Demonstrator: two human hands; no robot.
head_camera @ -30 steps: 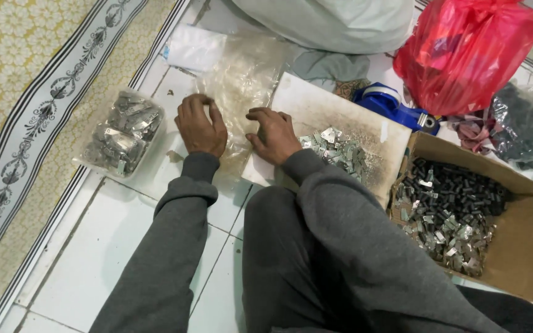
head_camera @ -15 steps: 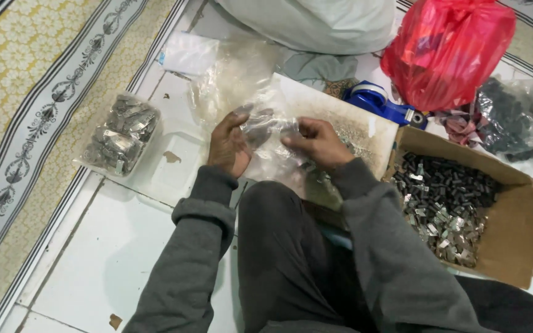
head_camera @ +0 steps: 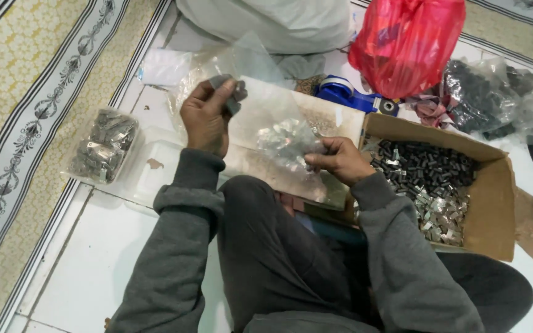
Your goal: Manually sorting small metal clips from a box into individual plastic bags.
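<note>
Left hand (head_camera: 206, 117) is pinching the clear bag's (head_camera: 266, 114) far-left top, right hand (head_camera: 339, 159) is gripping its clip-filled bottom, bag stretching diagonally between them.

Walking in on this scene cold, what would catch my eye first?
Probably the bright red plastic bag at the top, on the floor. Next, the clear plastic bag with small silvery metal pieces, held up between the left hand and right hand. To the right sits an open cardboard box heaped with dark and shiny metal clips.
</note>
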